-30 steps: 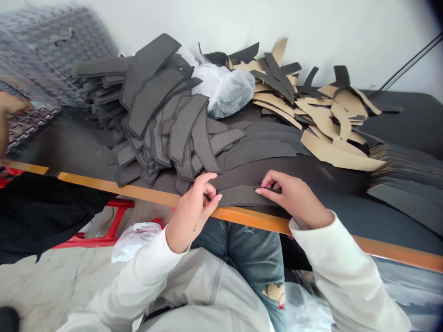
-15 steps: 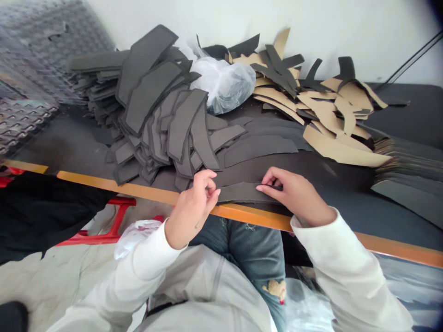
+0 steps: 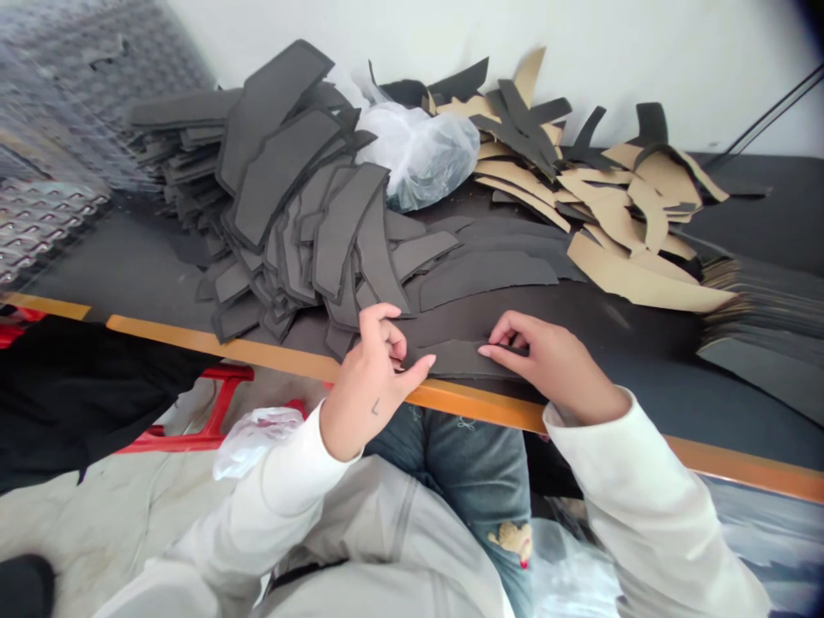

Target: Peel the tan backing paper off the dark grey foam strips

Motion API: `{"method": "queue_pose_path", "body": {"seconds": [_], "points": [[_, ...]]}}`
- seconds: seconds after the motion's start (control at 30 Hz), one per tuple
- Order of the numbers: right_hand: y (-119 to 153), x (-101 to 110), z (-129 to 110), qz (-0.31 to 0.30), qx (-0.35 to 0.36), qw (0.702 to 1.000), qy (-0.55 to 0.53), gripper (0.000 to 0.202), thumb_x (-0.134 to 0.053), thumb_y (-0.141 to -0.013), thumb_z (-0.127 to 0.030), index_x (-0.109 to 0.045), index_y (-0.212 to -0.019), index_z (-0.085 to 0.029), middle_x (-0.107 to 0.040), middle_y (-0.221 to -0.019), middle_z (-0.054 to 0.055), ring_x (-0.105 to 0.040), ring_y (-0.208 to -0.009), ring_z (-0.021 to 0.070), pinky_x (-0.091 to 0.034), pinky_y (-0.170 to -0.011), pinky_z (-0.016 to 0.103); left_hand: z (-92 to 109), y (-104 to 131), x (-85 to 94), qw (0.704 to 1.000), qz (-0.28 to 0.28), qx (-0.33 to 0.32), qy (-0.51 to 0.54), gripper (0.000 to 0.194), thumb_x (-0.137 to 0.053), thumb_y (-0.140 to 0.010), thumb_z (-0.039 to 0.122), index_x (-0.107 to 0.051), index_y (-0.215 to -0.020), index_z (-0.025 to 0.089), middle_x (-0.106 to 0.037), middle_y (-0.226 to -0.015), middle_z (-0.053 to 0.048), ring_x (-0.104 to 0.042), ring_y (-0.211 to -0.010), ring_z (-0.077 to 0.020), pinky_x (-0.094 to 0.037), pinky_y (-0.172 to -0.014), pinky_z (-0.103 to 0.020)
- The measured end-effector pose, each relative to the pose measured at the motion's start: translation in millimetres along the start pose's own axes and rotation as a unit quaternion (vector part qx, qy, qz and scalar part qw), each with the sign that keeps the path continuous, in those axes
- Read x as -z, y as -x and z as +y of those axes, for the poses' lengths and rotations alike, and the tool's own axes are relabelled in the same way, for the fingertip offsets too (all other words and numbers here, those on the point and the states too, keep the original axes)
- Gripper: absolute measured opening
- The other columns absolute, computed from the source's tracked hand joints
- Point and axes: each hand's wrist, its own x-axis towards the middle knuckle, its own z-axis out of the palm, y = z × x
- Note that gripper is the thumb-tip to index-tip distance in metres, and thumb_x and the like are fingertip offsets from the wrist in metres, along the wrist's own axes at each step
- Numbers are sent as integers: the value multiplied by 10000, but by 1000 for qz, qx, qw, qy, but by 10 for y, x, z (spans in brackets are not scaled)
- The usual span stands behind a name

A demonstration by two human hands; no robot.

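Strip point(image 3: 460, 359) at bench point(image 3: 634, 343) front edge, btwn L hand point(image 3: 372, 378) & R hand point(image 3: 557, 360). Pc pile point(image 3: 289, 189) L rear; bag point(image 3: 421, 159) btwn pile & scraps point(image 3: 650, 279); stack point(image 3: 766, 318) far R.

The strip point(image 3: 462, 357) looks matt and foam-like, the bag point(image 3: 425, 163) glossy, crinkled plastic.

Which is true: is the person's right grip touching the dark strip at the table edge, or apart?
Touching. The head view shows the right grip pinching the dark strip toward its right end, dark material visible inside the pinch.
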Motion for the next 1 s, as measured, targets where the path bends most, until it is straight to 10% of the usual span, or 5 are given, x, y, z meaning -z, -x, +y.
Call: {"method": "queue_pose_path", "body": {"seconds": [0.33, 1.0], "points": [[1, 20, -51, -1, -15, 1000, 3, 143, -699, -796, -323, -590, -750, -244, -683, -777, -19, -613, -667, 148, -398, -573, 253, 116, 65, -90, 994, -25, -85, -71, 390, -373, -970, 157, -273, -1343, 207, -494, -874, 8, -603, -807, -126, -497, -793, -260], [13, 0, -10, 0, -24, 1000, 9, 158, -700, -791, -362, -600, -755, -245, -677, -774, -31, -603, -679, 145, -401, -598, 258, -197, 108, -48, 994, 40, -44, -97, 402, -534, -955, 212, -343, -1309, 205, -532, -827, 31, -519, -853, -152, -411, -930, -323]]}}
